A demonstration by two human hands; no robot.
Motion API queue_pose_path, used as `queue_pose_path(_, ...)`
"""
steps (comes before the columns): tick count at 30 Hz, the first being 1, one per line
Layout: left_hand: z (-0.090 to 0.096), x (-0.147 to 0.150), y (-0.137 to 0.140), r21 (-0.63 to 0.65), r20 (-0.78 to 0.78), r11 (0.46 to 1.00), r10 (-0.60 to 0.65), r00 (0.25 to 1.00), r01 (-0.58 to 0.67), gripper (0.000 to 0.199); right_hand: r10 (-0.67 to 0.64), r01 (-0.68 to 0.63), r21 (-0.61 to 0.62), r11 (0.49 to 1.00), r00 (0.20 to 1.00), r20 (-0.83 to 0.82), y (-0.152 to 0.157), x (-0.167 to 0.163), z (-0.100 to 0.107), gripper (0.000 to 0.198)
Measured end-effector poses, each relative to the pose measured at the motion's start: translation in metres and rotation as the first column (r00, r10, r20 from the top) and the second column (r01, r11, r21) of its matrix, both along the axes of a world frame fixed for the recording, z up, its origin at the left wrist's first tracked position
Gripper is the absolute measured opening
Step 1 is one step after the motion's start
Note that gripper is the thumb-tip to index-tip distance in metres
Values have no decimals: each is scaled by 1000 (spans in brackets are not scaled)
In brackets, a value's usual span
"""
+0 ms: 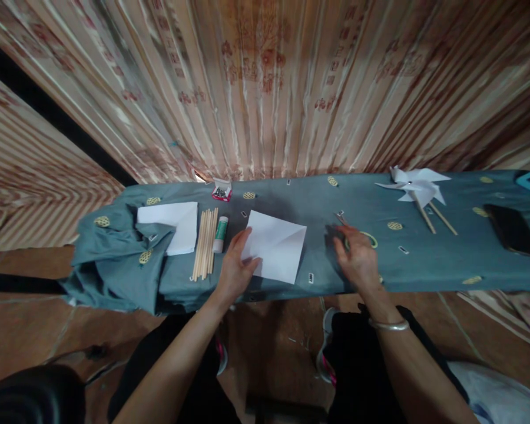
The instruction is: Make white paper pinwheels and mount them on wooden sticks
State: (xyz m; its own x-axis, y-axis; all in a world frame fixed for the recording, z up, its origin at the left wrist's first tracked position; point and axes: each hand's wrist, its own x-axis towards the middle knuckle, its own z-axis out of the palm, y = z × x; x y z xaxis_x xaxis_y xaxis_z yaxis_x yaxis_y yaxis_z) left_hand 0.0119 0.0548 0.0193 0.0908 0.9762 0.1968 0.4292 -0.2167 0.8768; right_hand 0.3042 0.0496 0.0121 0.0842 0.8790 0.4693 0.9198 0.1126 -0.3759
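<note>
"What's at the left?"

"A stack of smooth white paper (186, 227), partly under the crumpled grey-green cloth (115, 250), then slim, straight wooden sticks (206, 242) and a cylindrical glue stick (221, 233); its green label is too small to read. Farther back, an open little box (221, 191) shows metallic bits."

"And the hands?"

"Apart. The left hand (236, 262) touches the left edge of a creased white sheet (277, 248), near the middle; I can't tell whether it pinches. The right hand (357, 258) is over scissors (371, 236) with yellow-green handles, grip unclear."

"Farther right?"

"Pointed paper pinwheels (417, 187) on wooden stems, then a dark rectangular phone (514, 229). Behind, the pleated curtain (269, 106) carries reddish characters I can't make out."
</note>
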Motion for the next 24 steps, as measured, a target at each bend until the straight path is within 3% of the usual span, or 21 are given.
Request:
queue_pose_path(2, 0, -1, 3, 41, 2, 999, 13, 1000, -13, 65, -162, 170, -35, 985, 973, 167, 0, 24, -1, 31)
queue_pose_path(4, 1, -2, 6, 80, -9, 997, 17, 1000, -16, 64, -240, 272, -72, 959, 924, 297, -1, 42, -2, 30)
queue_pose_path(9, 4, -3, 11, 112, -3, 994, 10, 1000, -10, 63, -139, 223, -184, 957, 913, 384, -2, 45, 0, 36)
queue_pose_path(14, 8, -3, 17, 112, -14, 991, 75, 997, -73, 64, -146, 202, -264, 943, 965, 216, -2, 37, 7, 36)
queue_pose_path(17, 14, -4, 21, 139, -15, 987, 81, 997, -78, 59, -150, 89, -297, 951, 970, -189, -4, 29, 6, 32)
queue_pose_path(18, 16, -5, 22, 146, -21, 986, 78, 997, -74, 56, -131, 9, -306, 952, 915, -382, -5, 24, 5, 34)
queue_pose_path(20, 19, -6, 24, 154, -40, 986, 73, 997, -66, 45, -103, -193, -313, 930, 680, -726, -9, 11, 3, 43)
queue_pose_path(22, 22, -9, 26, 155, -40, 985, 79, 996, -72, 36, -139, -321, -315, 893, 468, -873, -13, -5, 3, 50)
queue_pose_path(24, 22, -13, 29, 141, -1, 984, 109, 994, -107, 32, -152, -407, -308, 860, 372, -916, -17, -19, 6, 52)
